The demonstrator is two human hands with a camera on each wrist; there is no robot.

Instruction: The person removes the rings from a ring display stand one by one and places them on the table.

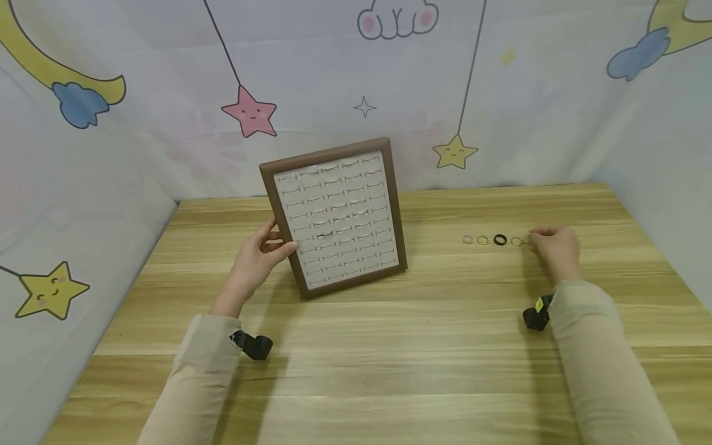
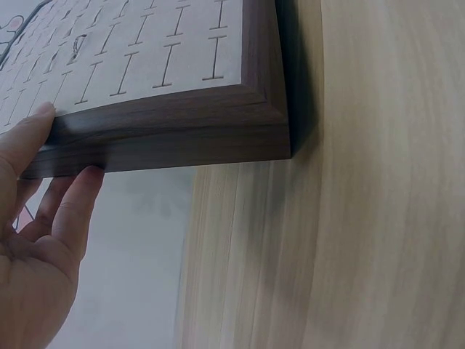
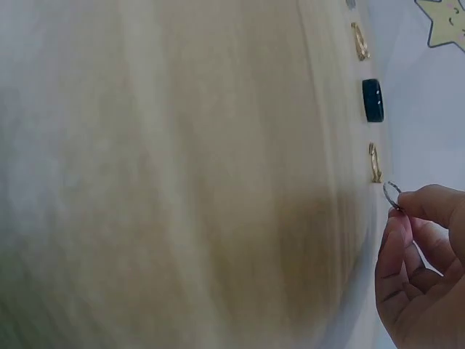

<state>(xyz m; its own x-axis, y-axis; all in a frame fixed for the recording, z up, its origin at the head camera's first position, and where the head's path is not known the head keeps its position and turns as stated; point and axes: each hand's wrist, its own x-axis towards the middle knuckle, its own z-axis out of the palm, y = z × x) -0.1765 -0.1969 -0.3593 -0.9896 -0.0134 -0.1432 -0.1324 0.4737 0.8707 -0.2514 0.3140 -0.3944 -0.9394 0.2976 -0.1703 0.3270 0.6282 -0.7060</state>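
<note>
A ring display board [image 1: 342, 219] in a brown wooden frame leans back on the table, its pale face lined with rows of slots. Several rings sit in its upper and middle slots. My left hand [image 1: 253, 262] grips the frame's left side, thumb in front and fingers behind, as the left wrist view also shows. Off to the right, my right hand [image 1: 559, 250] pinches a thin silver ring [image 3: 392, 195] between thumb and forefinger. Beside it in a row lie a gold ring [image 3: 375, 163], a black ring [image 1: 500, 240], another gold ring [image 1: 483, 240] and a small pale ring [image 1: 467, 239].
The wooden table [image 1: 356, 371] reaches back to a white curtain [image 1: 322, 74] printed with stars and moons. Small black cameras are strapped to both wrists, over beige sleeves [image 1: 606, 364].
</note>
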